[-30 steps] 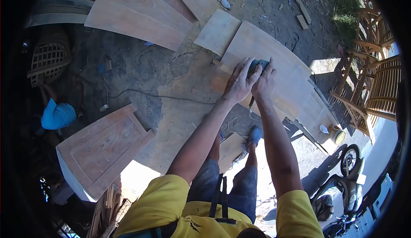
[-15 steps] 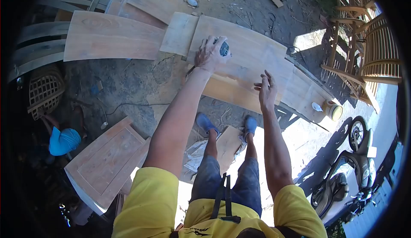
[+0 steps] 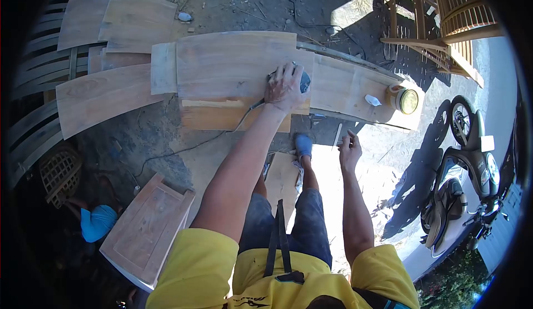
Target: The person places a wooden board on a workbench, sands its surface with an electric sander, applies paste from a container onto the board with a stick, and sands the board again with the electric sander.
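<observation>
My left hand point(image 3: 284, 91) is wrapped over a dark power sander point(image 3: 305, 81), pressing it on a wide, pale wooden panel point(image 3: 227, 64) near its right end. From the sander a dark cord point(image 3: 239, 124) runs down and left across the ground. Below the panel's near edge is another, more yellowish board point(image 3: 208, 121). My right hand point(image 3: 350, 152) hangs in the air to the right, nearer to me than the boards. Its fingers are loosely bent and apart, with nothing seen in them.
A tub point(image 3: 408, 101) and a small white object point(image 3: 372, 100) stand on the supporting plank point(image 3: 344, 84). More panels point(image 3: 105, 99) lie at left. A wooden door point(image 3: 145, 228) is lower left, near a crouching person point(image 3: 100, 223). A motorcycle point(image 3: 465, 170) and slatted wooden furniture point(image 3: 463, 9) are at right.
My left hand has slid the sander to the right along the panel. My right hand has moved from over the boards to beside them. My view has shifted to the right.
</observation>
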### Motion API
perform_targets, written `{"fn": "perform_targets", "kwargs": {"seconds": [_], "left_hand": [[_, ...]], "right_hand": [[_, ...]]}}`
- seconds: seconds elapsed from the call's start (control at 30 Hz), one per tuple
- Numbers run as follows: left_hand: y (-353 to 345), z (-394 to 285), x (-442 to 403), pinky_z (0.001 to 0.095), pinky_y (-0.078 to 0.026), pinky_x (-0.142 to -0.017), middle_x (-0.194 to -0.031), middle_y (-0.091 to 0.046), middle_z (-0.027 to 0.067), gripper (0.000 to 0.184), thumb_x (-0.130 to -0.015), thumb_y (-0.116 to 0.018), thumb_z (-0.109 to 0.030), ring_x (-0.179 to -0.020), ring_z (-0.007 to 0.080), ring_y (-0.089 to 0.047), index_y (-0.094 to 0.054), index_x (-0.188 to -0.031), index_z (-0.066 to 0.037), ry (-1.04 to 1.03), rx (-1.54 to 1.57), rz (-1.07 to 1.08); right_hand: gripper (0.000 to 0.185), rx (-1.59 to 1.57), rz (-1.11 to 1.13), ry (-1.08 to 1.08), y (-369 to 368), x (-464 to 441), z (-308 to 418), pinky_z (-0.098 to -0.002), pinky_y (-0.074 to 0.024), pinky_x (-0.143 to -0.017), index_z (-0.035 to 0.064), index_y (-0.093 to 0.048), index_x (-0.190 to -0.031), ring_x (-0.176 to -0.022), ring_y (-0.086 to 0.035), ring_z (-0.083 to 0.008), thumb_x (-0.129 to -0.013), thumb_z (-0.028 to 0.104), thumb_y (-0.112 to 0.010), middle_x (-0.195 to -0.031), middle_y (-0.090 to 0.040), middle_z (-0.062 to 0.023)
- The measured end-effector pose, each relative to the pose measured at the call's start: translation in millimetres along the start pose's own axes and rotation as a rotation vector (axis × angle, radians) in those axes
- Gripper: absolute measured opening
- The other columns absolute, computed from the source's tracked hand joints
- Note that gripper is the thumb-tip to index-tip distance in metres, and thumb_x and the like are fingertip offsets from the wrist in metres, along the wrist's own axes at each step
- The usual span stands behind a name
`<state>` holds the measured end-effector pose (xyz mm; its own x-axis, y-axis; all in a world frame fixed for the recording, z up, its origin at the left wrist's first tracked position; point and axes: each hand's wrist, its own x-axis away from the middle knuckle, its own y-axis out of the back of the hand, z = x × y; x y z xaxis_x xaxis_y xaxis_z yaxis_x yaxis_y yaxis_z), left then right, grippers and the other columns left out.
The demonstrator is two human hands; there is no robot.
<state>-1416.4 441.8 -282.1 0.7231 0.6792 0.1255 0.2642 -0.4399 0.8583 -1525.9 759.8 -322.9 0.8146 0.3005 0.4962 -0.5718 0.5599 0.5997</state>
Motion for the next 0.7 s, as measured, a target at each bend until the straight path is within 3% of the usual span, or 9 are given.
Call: {"fn": "perform_targets", "kwargs": {"seconds": [0.17, 0.33, 0.37, 0.4, 0.47, 0.5, 0.6, 0.63, 0.7], "left_hand": [[-40.4, -54.2, -17.7, 0.0543, -0.056, -0.098, -0.128, -0.059, 0.0153, 0.062, -0.081, -0.083, -0.036, -0.122, 0.0371, -0.059, -0.06, -0.132, -0.01, 0.011, 0.069, -0.031], [-26.3, -30.5, -12.2, 0.0548, -0.055, -0.098, -0.131, -0.057, 0.0168, 0.065, -0.081, -0.082, -0.036, -0.123, 0.038, -0.058, -0.057, -0.135, -0.01, 0.137, 0.085, -0.141], [-20.0, -17.7, -6.3, 0.0551, -0.055, -0.099, -0.131, -0.057, 0.0164, 0.066, -0.08, -0.082, -0.037, -0.123, 0.0381, -0.058, -0.057, -0.136, -0.01, 0.185, 0.059, -0.155], [-11.1, -7.3, -2.8, 0.0555, -0.055, -0.099, -0.131, -0.057, 0.0161, 0.068, -0.08, -0.082, -0.038, -0.123, 0.0382, -0.058, -0.057, -0.137, -0.01, 0.227, 0.038, -0.167], [4.9, 16.3, 3.2, 0.0549, -0.055, -0.098, -0.13, -0.058, 0.0156, 0.068, -0.08, -0.083, -0.039, -0.123, 0.0382, -0.058, -0.057, -0.136, -0.009, 0.307, 0.032, -0.19], [13.4, 30.8, 6.6, 0.0543, -0.055, -0.098, -0.129, -0.059, 0.0157, 0.067, -0.08, -0.083, -0.039, -0.122, 0.0384, -0.059, -0.057, -0.135, -0.01, 0.345, 0.014, -0.216], [39.2, 75.4, 14.7, 0.0531, -0.055, -0.099, -0.128, -0.06, 0.0168, 0.064, -0.081, -0.083, -0.038, -0.12, 0.0396, -0.06, -0.057, -0.133, -0.011, 0.421, 0.014, -0.269], [50.4, 87.0, 17.4, 0.0531, -0.055, -0.099, -0.128, -0.06, 0.0172, 0.064, -0.081, -0.083, -0.037, -0.121, 0.0402, -0.06, -0.057, -0.133, -0.011, 0.475, 0.016, -0.284], [71.6, 113.9, 25.3, 0.0536, -0.055, -0.098, -0.126, -0.061, 0.0177, 0.061, -0.081, -0.084, -0.036, -0.121, 0.0414, -0.061, -0.058, -0.13, -0.011, 0.537, -0.004, -0.322]], "right_hand": [[0.036, -0.048, 0.027, 0.089, -21.5, -27.7, 20.2, -0.03, -0.0554, -0.065, 0.001, -0.068, -0.137, -0.071, -0.07, -0.0155, -0.108, 0.021, -0.061, -0.086, -0.072, -0.011], [0.039, 0.033, 0.011, 0.225, -46.3, -68.9, 55.9, -0.0342, -0.0566, -0.069, 0.0023, -0.068, -0.138, -0.072, -0.071, -0.0182, -0.106, 0.025, -0.063, -0.081, -0.072, -0.0103], [0.041, 0.128, 0.032, 0.241, -51.0, -79.8, 63.9, -0.0378, -0.058, -0.074, 0.0034, -0.067, -0.138, -0.084, -0.074, -0.0224, -0.105, 0.026, -0.063, -0.097, -0.074, -0.0147], [0.041, 0.128, 0.049, 0.254, -60.9, -87.5, 73.1, -0.0378, -0.058, -0.074, 0.0034, -0.067, -0.138, -0.084, -0.074, -0.0224, -0.105, 0.026, -0.063, -0.097, -0.074, -0.0147], [0.041, 0.268, -0.097, 0.507, -81.3, -105.7, 91.1, -0.0431, -0.0582, -0.084, 0.0043, -0.066, -0.139, -0.101, -0.074, -0.0278, -0.105, 0.026, -0.063, -0.119, -0.071, -0.0189], [0.041, 0.271, -0.087, 0.515, -90.9, -115.3, 97.6, -0.0431, -0.0582, -0.084, 0.0043, -0.066, -0.139, -0.101, -0.074, -0.0278, -0.105, 0.026, -0.063, -0.119, -0.071, -0.0189], [0.047, 0.513, -0.288, 0.8, -123.1, -145.3, 115.5, -0.0523, -0.0435, -0.114, 0.0068, -0.057, -0.148, -0.133, -0.057, -0.0423, -0.105, 0.026, -0.062, -0.149, -0.055, -0.0225], [0.047, 0.512, -0.277, 0.809, -133.0, -155.4, 118.3, -0.0523, -0.0435, -0.114, 0.0068, -0.057, -0.148, -0.133, -0.057, -0.0423, -0.105, 0.026, -0.062, -0.149, -0.055, -0.0225], [0.05, 0.457, -0.265, 0.772, -152.0, -169.4, 119.5, -0.0544, -0.0365, -0.12, 0.0077, -0.053, -0.153, -0.147, -0.044, -0.0428, -0.108, 0.031, -0.058, -0.158, -0.048, -0.0219]]}}
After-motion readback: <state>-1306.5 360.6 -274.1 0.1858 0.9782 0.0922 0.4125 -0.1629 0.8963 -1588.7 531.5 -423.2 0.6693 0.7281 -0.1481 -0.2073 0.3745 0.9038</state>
